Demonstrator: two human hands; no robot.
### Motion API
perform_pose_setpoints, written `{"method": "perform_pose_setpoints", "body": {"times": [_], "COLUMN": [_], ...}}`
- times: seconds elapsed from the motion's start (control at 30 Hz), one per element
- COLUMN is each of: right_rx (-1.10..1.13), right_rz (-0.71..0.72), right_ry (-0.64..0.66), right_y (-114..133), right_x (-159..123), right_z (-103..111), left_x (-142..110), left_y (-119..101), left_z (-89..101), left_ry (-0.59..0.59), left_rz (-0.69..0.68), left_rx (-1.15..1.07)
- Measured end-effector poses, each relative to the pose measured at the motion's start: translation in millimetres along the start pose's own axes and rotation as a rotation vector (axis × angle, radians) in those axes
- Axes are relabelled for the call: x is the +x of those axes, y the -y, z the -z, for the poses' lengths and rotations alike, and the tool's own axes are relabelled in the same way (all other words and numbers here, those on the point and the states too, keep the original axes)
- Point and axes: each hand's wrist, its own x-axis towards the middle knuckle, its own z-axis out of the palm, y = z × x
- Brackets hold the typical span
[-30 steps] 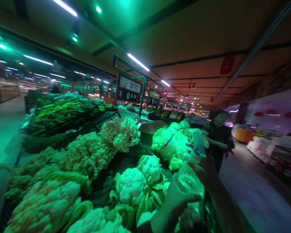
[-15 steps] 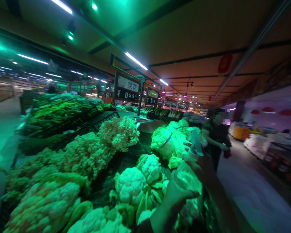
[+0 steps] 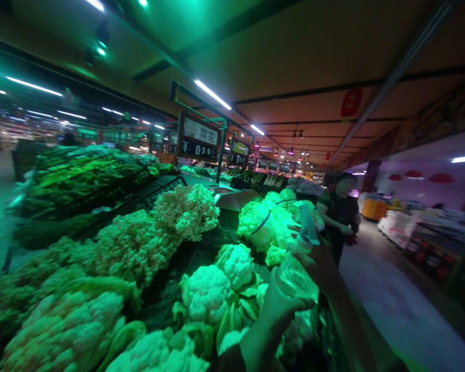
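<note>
My left hand [image 3: 273, 307] is closed round the clear, rounded body of what looks like a spray bottle [image 3: 297, 279]. At its grey-blue top [image 3: 309, 226], my right hand [image 3: 310, 258] is closed, with fingers showing on the far side. The bottle is held tilted over the right side of the vegetable display. Just left of my left hand lie white cauliflowers [image 3: 206, 293] with pale leaves. Behind the bottle sit pale green cabbages [image 3: 256, 222], some with a dark band round them. Green light tints everything, and part of the bottle is hidden by my hands.
Loose-headed cauliflowers [image 3: 135, 245] run along the display's left, with a large cauliflower [image 3: 62, 330] in front. Beyond are crates of green vegetables [image 3: 81, 175]. A price sign [image 3: 198, 137] stands on a post [image 3: 220, 155]. Right, a person [image 3: 339, 214] in dark clothes stands in the aisle [image 3: 395, 294].
The view has turned slightly right, so the display and signs sit a little further left. Both my hands keep their hold on the bottle.
</note>
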Motion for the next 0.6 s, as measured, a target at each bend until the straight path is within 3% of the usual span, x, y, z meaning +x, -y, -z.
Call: {"method": "perform_pose_setpoints", "body": {"times": [0.07,0.13,0.37,0.6], "right_rx": [0.005,0.014,0.059,0.042], "right_rz": [-0.007,-0.011,-0.046,-0.085], "right_ry": [-0.017,-0.026,-0.032,-0.006], "right_y": [0.2,1.1,4.6,6.3], "right_x": [-2.1,-3.9,-9.0,-11.8], "right_z": [0.3,1.2,6.4,13.7], "left_x": [-7.2,-7.0,21.9,7.4], "left_y": [-7.4,-5.2,27.9,18.6], "left_z": [-0.4,-2.2,-5.1,0.3], "left_ry": [0.069,-0.008,-0.015,0.013], "left_rz": [0.000,-0.001,0.036,0.029], "left_rx": [0.007,0.007,0.043,0.064]}}
